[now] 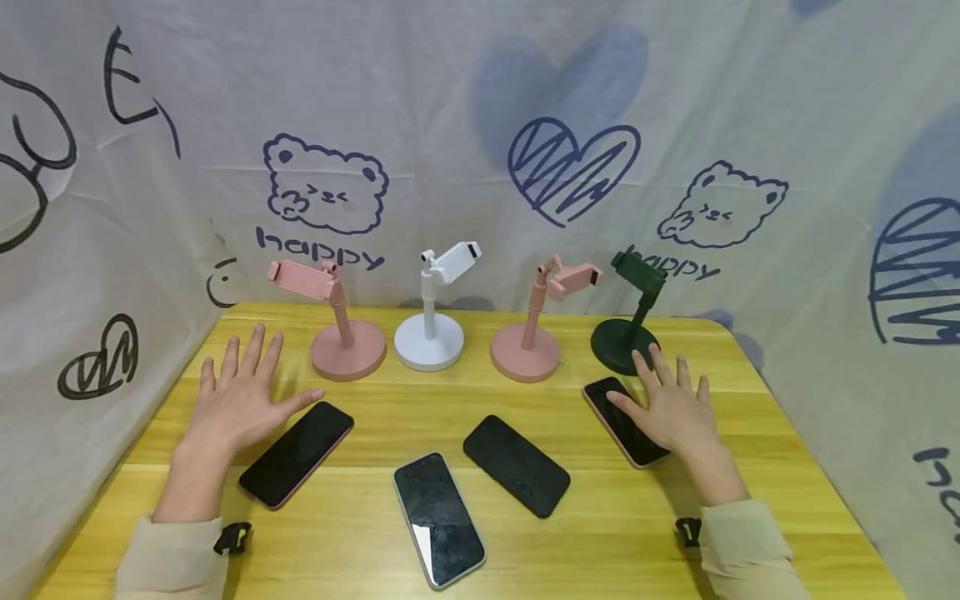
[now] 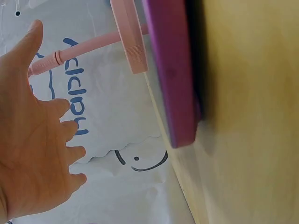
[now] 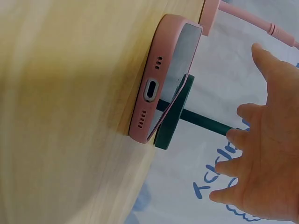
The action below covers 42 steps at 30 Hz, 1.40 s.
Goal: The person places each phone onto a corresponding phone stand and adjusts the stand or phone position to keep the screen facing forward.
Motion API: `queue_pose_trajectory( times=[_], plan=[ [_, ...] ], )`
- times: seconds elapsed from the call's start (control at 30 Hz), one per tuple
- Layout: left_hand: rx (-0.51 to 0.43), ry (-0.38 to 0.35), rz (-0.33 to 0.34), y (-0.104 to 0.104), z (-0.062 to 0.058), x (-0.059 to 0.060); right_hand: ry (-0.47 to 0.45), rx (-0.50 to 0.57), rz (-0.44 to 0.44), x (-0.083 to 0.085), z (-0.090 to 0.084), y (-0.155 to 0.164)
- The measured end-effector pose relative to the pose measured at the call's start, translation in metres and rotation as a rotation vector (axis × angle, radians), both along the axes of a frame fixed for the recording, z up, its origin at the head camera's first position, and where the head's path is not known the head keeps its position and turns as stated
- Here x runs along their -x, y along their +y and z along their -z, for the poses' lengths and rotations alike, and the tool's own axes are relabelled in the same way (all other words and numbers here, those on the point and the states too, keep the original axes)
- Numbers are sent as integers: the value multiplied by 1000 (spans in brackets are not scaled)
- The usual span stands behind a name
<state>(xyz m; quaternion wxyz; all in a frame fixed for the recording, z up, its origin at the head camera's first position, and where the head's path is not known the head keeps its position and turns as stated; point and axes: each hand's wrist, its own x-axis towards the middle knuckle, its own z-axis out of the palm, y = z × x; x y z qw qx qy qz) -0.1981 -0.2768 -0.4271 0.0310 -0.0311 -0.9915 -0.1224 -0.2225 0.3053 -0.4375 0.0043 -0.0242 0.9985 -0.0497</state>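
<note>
Left grip (image 1: pixel 240 400): open, palm down, fingers fanned wide, nothing held. Appears to hover just over the surface (image 1: pixel 750 417) in the wrist view; contact cannot be told. Thumb tip close to the top corner of the left phone (image 1: pixel 297 454), not on it.

Right grip (image 1: pixel 671 408): likewise open and spread, nothing held. Overlaps the right-hand edge of the right phone (image 1: pixel 624 421) from the head view, thumb stretched across the screen; from the wrist view looks raised off it, so touch cannot be confirmed.

Both phones: flat on the surface, screen up, dark, each in a pinkish case. Judged stiff, flat and fairly light, with a glass face that is smooth, slippery and easily cracked if dropped. Case rim likely softer and less slick, so better taken there: thumb on one long edge, fingers on the other, clear of the glass. Little room under a phone lying flat; probably needs one edge tipped up first, or a slide toward the front of the surface.

Further out: two more phones between them, a middle phone (image 1: pixel 438 518) in a pale case and a black phone (image 1: pixel 516 465). Behind, four stands in a row: pink stand (image 1: pixel 347 346) beyond the left phone, white stand (image 1: pixel 429 337), a second pink one, green stand (image 1: pixel 625 342) just behind the right phone. Printed cloth (image 1: pixel 480 108) all around.
</note>
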Motion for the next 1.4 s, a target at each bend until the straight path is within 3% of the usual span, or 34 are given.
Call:
queue_pose_trajectory(
  times=[0.27, 0.47, 0.9, 1.13, 1.27, 1.4],
  plan=[
    [2, 14, -8, -2, -2, -2, 28, 10, -20, 1, -4, -8],
    [6, 29, -8, -3, -6, -2, 105, 30, -59, 0, -10, -19],
    [-33, 184, 47, 8, -21, 3, 281, 101, -166, -9, -33, -74],
    [-206, 344, -9, 20, -31, 8, 336, 236, -259, -11, -51, -112],
    [-422, 473, -61, 27, -34, 10, 422, 333, -376, -8, -58, -133],
    [-618, 586, -113, 32, -39, 13, 495, 362, -492, -1, -66, -157]
  ],
)
